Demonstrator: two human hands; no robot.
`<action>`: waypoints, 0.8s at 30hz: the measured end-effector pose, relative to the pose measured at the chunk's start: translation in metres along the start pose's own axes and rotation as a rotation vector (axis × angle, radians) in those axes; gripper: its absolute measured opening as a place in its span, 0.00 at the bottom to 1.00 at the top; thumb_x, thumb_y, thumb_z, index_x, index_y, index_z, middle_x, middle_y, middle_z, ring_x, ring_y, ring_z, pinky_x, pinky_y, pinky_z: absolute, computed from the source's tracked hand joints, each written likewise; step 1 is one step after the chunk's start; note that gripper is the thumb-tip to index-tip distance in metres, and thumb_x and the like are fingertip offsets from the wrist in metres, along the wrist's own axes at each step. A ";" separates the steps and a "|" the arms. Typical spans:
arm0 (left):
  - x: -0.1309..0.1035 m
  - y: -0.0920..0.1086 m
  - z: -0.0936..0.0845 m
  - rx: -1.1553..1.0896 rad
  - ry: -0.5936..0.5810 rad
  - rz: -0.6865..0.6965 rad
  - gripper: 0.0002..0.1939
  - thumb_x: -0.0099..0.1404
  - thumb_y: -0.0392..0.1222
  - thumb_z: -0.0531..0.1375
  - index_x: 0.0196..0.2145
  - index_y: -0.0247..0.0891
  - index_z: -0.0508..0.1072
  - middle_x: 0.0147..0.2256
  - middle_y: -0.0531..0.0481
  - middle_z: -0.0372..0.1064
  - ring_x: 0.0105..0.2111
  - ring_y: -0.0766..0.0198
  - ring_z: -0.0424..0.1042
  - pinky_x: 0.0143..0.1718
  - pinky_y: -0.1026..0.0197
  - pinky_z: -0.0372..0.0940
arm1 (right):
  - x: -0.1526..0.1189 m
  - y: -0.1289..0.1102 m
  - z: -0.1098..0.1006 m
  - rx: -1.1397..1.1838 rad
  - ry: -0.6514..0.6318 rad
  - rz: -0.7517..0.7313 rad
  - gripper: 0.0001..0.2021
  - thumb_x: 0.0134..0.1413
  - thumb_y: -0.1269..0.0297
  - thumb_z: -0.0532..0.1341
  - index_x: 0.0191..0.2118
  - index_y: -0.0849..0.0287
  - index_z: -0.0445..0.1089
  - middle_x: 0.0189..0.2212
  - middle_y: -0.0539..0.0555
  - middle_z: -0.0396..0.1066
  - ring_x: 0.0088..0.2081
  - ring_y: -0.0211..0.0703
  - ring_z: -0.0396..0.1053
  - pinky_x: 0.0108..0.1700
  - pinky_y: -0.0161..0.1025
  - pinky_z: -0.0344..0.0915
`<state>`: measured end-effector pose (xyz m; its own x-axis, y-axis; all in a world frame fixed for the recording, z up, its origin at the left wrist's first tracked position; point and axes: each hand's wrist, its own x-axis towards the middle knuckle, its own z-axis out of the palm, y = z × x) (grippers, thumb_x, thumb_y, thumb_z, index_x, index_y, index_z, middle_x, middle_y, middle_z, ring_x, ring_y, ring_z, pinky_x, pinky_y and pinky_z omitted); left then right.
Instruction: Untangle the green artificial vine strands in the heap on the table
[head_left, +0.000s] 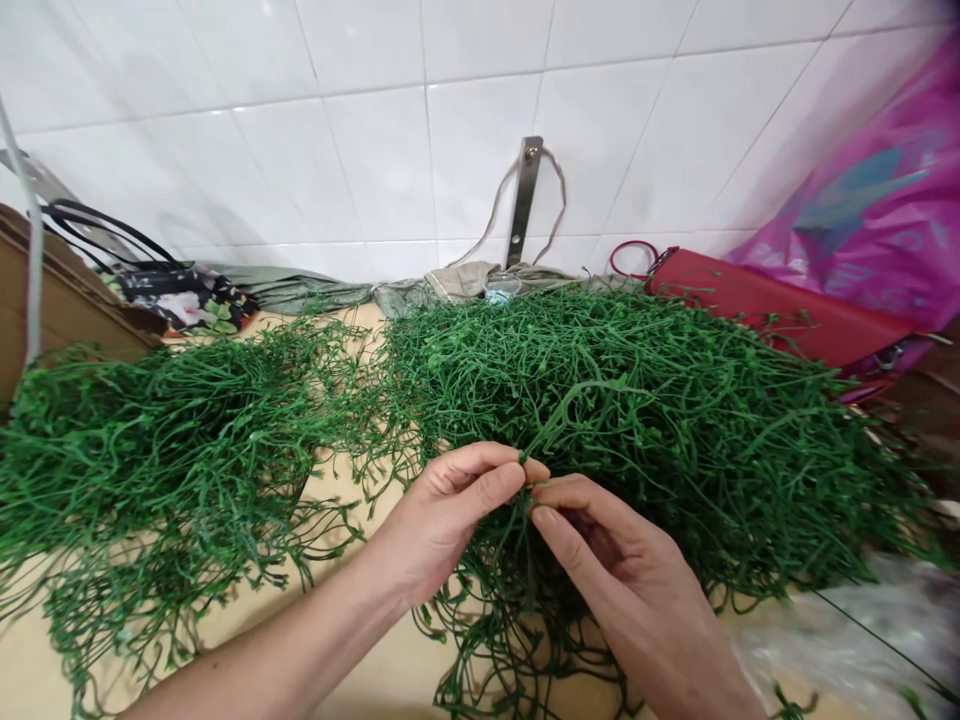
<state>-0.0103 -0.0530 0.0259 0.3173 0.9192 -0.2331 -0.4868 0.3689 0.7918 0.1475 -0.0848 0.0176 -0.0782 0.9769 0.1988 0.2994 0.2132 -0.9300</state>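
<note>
Well, from my remote post I start at the far left, where a cardboard box (71, 290) stands behind the left heap of green stems (165, 430). Loose pieces from that heap trail across the beige tabletop (37, 660) toward the middle, and a sleeve or forearm sweeping left could drag them along, since their curled ends hook readily.

Near the middle, I have the left hand (465, 495) pinching a green sprig (559, 420) between thumb and forefinger, over the near edge of the bigger heap. Just right of it, the right hand (622, 560) brings its thumb and forefinger tips together on the sprig's lower part, as far as I can tell; its other fingers are curled. With the fingertips so close, I judge that a hard tug could snap the thin stem, and a loose pinch could drop it among look-alikes below.

The right heap of green stems (720, 430) spreads behind and beyond both hands; its tangle could catch the sprig's tips and pull neighbours up with it. At the near right, clear plastic (862, 620) could snag on the right wrist, while at the far right a red bag (787, 310) borders the heap and could collect strays if stems get pushed that way
</note>
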 end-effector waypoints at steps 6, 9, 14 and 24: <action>0.004 -0.002 -0.003 0.099 0.006 0.051 0.10 0.58 0.49 0.71 0.33 0.39 0.82 0.34 0.52 0.77 0.34 0.68 0.70 0.41 0.64 0.63 | -0.002 0.005 -0.002 0.000 -0.005 0.091 0.11 0.65 0.55 0.57 0.38 0.56 0.71 0.28 0.50 0.70 0.30 0.38 0.68 0.31 0.31 0.68; 0.004 -0.003 -0.005 0.177 -0.066 0.078 0.08 0.61 0.44 0.70 0.35 0.39 0.81 0.31 0.53 0.75 0.32 0.67 0.71 0.39 0.64 0.64 | -0.001 0.004 0.001 0.028 0.030 0.109 0.13 0.64 0.53 0.56 0.36 0.56 0.70 0.26 0.49 0.69 0.28 0.37 0.66 0.28 0.31 0.66; 0.003 -0.003 -0.006 0.307 -0.096 0.117 0.05 0.61 0.38 0.68 0.36 0.38 0.78 0.32 0.53 0.75 0.33 0.67 0.71 0.38 0.64 0.64 | 0.000 0.002 0.001 0.022 0.023 0.130 0.14 0.64 0.52 0.56 0.34 0.56 0.69 0.25 0.49 0.68 0.27 0.37 0.65 0.27 0.31 0.65; -0.001 0.001 -0.005 0.457 -0.092 0.192 0.02 0.63 0.36 0.66 0.35 0.37 0.77 0.33 0.51 0.72 0.35 0.66 0.69 0.40 0.64 0.63 | 0.001 0.003 0.004 -0.276 0.070 -0.181 0.07 0.64 0.67 0.55 0.33 0.54 0.66 0.27 0.49 0.70 0.29 0.37 0.69 0.31 0.32 0.67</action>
<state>-0.0147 -0.0526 0.0240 0.3370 0.9412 -0.0245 -0.1434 0.0770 0.9867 0.1444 -0.0836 0.0137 -0.0911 0.9192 0.3830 0.5335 0.3698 -0.7607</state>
